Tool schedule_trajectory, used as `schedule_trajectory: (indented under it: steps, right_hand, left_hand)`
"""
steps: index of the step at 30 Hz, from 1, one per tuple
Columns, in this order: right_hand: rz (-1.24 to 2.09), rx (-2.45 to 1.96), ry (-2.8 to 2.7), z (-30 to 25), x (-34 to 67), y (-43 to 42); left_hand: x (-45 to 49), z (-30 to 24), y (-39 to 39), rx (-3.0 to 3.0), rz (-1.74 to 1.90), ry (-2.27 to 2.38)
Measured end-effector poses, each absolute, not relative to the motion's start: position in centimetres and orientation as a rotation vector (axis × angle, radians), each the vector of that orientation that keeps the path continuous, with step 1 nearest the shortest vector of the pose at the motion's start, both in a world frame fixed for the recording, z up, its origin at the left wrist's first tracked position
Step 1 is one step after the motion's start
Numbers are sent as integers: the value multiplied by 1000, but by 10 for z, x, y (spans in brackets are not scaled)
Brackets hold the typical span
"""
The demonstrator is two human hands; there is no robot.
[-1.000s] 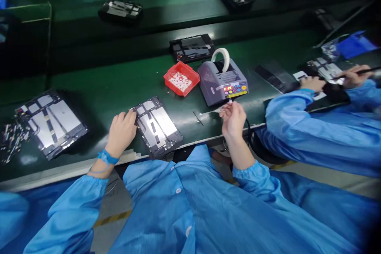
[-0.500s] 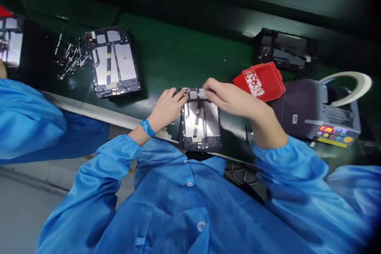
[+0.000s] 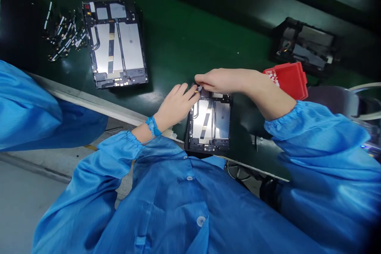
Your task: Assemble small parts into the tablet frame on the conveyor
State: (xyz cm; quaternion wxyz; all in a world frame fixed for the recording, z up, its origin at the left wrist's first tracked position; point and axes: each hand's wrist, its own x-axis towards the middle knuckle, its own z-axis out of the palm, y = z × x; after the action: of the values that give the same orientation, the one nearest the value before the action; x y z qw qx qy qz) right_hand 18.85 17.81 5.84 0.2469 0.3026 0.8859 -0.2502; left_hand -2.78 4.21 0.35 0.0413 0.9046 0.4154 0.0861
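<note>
Loosely spread, the left hand point(image 3: 177, 105) lies palm down with its fingertips on the upper left corner of an open device point(image 3: 222, 121); the right hand point(image 3: 222, 80) arches over the top edge, its fingers bunched together, and I cannot tell whether they pinch anything. Only a small pale glint shows at their tips.

At the far left from where I stand, a co-worker's smooth, shiny blue sleeve point(image 3: 26, 107) bulges beside the table's pale front edge. Beyond it, a loose heap of small parts point(image 3: 67, 35), thin, dark and silvery, is scattered over the glossy green tabletop point(image 3: 178, 47). Just right of the heap sits another open device point(image 3: 131, 47), thick and rectangular, with bright metal panels in a black frame and a dark ribbon running down the middle.

Next comes a crinkled blue wristband point(image 3: 153, 126) above the gathered cuff of the left sleeve. The device under the hands lies near the table's front edge, its flat silver panel mirror-like, a dark strip slanting across it.

Further right, a thin dark rod point(image 3: 256, 143) lies near the edge. Past the right forearm, a red plastic tray point(image 3: 293, 81) holds little white bits point(image 3: 272, 75), partly hidden by the arm. Behind the tray is a dim black device point(image 3: 312, 43), and at the far right a grey machine point(image 3: 333, 99) is half covered by the sleeve.
</note>
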Motion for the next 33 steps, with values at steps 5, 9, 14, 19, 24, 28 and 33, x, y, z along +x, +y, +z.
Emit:
schedule_trajectory:
  steps: [5,9,14,19,24,28,33]
  right_hand:
    - [-724,818,2418,56,189,181]
    - [-766,852,2423,56,191,181]
    - [-772,846,2425,52,190,181]
    - [-758,849,2425,51,187,182]
    - [-736,838,2419,52,187,185]
    - [-752,830,2442,52,187,186]
    - [-783,826,2433,54,189,186]
  left_hand:
    - [-27,5,41,2758,254,1268]
    - [-27,6,41,2723,247,1261]
    - [-27,8,41,2714,237,1257]
    - [-27,9,41,2723,222,1259]
    - [-27,7,41,2731,221,1263]
    - [-27,7,41,2749,209,1270]
    - [-28,8,41,2744,217,1265]
